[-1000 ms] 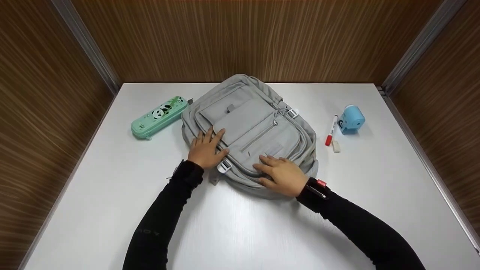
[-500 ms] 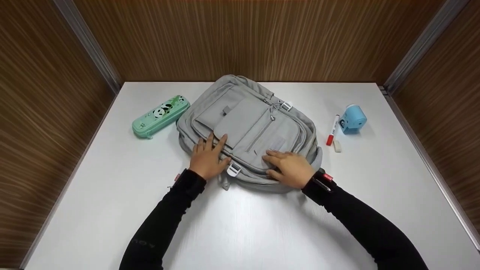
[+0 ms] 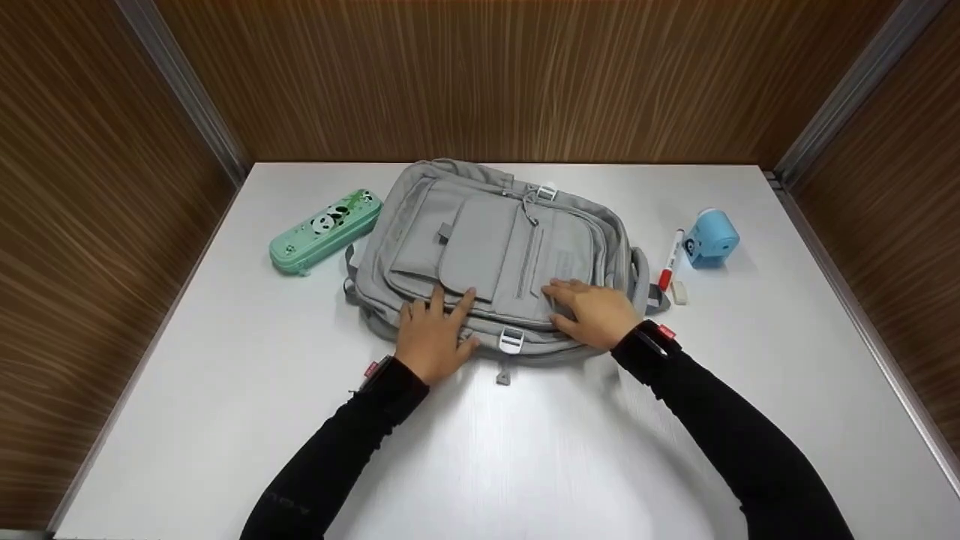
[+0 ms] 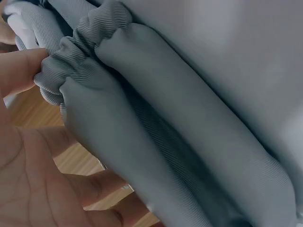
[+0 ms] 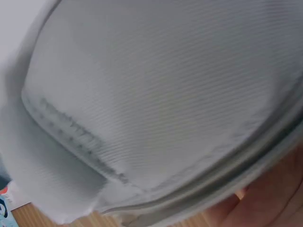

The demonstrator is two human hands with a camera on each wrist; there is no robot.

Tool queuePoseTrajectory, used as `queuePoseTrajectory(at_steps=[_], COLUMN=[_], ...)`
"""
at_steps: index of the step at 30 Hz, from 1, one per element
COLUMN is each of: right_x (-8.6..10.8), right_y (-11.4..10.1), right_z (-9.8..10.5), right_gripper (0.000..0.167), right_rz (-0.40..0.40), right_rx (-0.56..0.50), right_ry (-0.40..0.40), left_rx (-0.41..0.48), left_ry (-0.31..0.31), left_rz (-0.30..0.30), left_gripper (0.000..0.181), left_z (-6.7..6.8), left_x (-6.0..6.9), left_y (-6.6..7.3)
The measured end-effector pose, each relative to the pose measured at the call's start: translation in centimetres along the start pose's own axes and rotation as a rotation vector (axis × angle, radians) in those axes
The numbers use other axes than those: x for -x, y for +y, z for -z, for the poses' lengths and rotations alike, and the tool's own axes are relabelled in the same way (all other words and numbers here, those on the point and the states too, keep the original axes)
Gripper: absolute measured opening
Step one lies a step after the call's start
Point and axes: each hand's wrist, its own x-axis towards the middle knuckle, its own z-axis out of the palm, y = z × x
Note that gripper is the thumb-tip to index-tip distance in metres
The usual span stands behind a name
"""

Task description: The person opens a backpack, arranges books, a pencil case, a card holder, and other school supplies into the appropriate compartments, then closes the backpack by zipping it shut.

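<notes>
A grey backpack [image 3: 480, 247] lies flat in the middle of the white table in the head view, front pockets up. On its near left edge rests my left hand [image 3: 429, 343], fingers spread and fairly straight. My right hand [image 3: 596, 313] presses on the near right part, fingers extended over the front pocket. The left wrist view has the left palm [image 4: 28, 170] beside the bag's side, whose gathered fabric [image 4: 90, 52] touches the thumb. Bag cloth [image 5: 142, 94] fills most of the right wrist view, with part of the right hand [image 5: 265, 203] at the lower right.
A green panda pencil case [image 3: 326, 231] lies left of the backpack, close to it. To the right are a red-capped marker [image 3: 672, 260], a small eraser [image 3: 679, 292] and a blue pencil sharpener-like object [image 3: 711, 238]. Wood-grain panels [image 3: 480, 82] enclose the table.
The backpack has turned anticlockwise, so its long side lies nearly parallel to the table's back edge. Both hands have moved with it, the left one rightward and the right one slightly away and rightward.
</notes>
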Motion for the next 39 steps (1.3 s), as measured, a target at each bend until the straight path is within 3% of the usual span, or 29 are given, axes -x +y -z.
queuePoseTrajectory(at_steps=[8,16,27,29,34,39], right_x=[-1.1,-1.2,0.5,0.9,1.7,2.6], right_y=[1.8,2.4,0.8,0.2,-1.6,-3.7], right_z=[0.5,0.4,0.6,0.6,0.7,0.1], right_gripper=[0.048,0.048,0.030,0.027,0.020,0.012], right_rz=[-0.047,-0.072,0.048,0.074,0.127,0.148], right_rx=[-0.005,-0.016,-0.077,-0.076,-0.082,-0.058], right_ry=[-0.031,-0.016,0.240,0.297,0.397,0.394], left_rx=[-0.001,-0.043,0.011,0.035,0.125,0.172], left_ry=[0.005,0.042,0.037,0.060,0.181,0.282], left_rz=[-0.041,-0.080,-0.074,-0.077,-0.129,-0.199], left_gripper=[0.078,0.071,0.071,0.070,0.055,0.042], left_z=[-0.1,-0.5,-0.3,-0.3,-0.2,-0.1], left_x=[0.3,0.4,0.8,0.9,0.9,0.5], left_y=[1.6,2.0,2.1,2.3,2.9,3.6])
